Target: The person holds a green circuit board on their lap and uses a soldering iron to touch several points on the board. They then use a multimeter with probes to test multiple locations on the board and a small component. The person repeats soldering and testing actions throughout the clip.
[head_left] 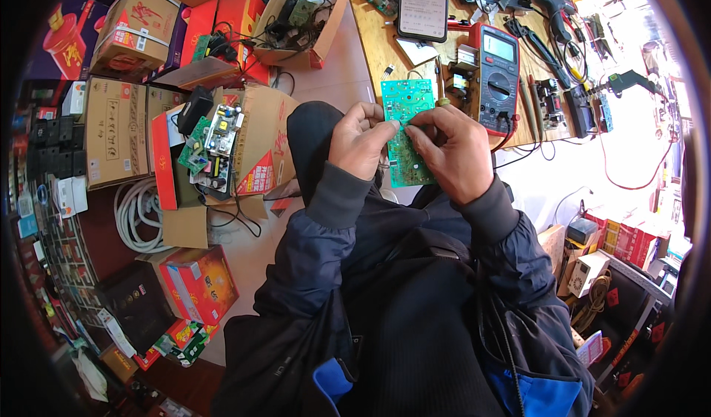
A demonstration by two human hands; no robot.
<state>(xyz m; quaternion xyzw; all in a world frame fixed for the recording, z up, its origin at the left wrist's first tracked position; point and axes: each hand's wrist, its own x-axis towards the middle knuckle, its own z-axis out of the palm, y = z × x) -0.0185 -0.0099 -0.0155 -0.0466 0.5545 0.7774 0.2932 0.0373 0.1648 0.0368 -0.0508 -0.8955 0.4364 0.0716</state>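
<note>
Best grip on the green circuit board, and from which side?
Likely the long edges of the green circuit board, left hand from the left, right hand from the right: it is flat and oblong, so an edge pinch should spare its face.

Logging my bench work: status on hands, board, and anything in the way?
Left hand gripping green circuit board by left side; right hand at its right, thumb and forefinger together near its middle. Multimeter beyond, to the right; nothing seen blocking.
</note>
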